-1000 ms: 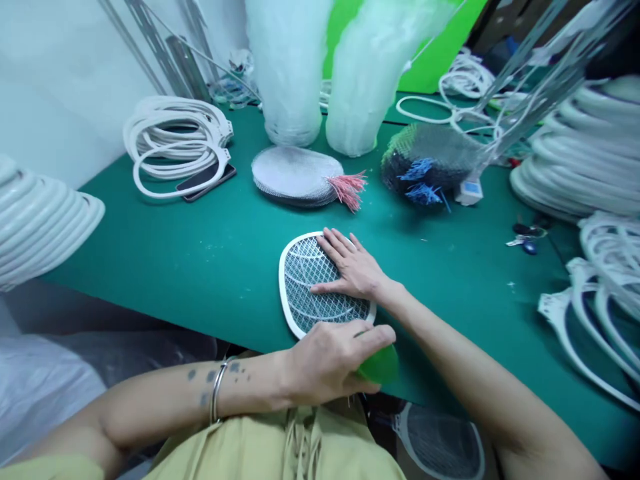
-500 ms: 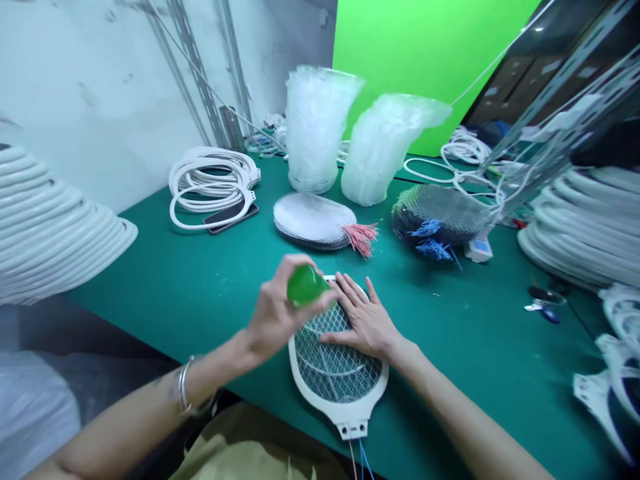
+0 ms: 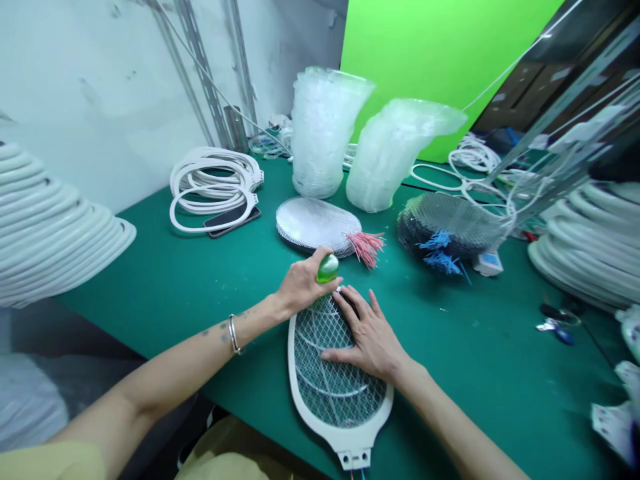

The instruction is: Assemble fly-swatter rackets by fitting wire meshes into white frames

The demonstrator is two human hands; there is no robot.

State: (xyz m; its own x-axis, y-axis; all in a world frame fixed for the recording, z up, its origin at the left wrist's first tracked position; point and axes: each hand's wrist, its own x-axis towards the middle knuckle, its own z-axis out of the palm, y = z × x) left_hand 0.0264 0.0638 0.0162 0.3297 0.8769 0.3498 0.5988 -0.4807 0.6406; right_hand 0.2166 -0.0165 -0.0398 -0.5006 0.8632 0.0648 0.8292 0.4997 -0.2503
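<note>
An electric fly-swatter racket (image 3: 333, 380) lies on the green mat with its white frame and wire mesh, its neck pointing toward me. My right hand (image 3: 367, 333) rests on it with fingers spread, pressing the mesh flat. My left hand (image 3: 303, 283) is shut around a translucent green rounded piece (image 3: 328, 268), just above the racket's far rim. Most of that piece is hidden by my fingers. Thin wires (image 3: 361, 472) show at the neck's end.
Ahead lie a mesh stack with pink wires (image 3: 315, 225), a dark mesh stack with blue wires (image 3: 445, 225), clear plastic stacks (image 3: 323, 133), white frames (image 3: 213, 190) on a phone (image 3: 233, 220), and large white frame stacks (image 3: 50, 227) on the left.
My left hand has moved farther away and right with the green piece, now lower over the racket's far rim. The racket and my right hand stay in place, and the view has shifted slightly.
</note>
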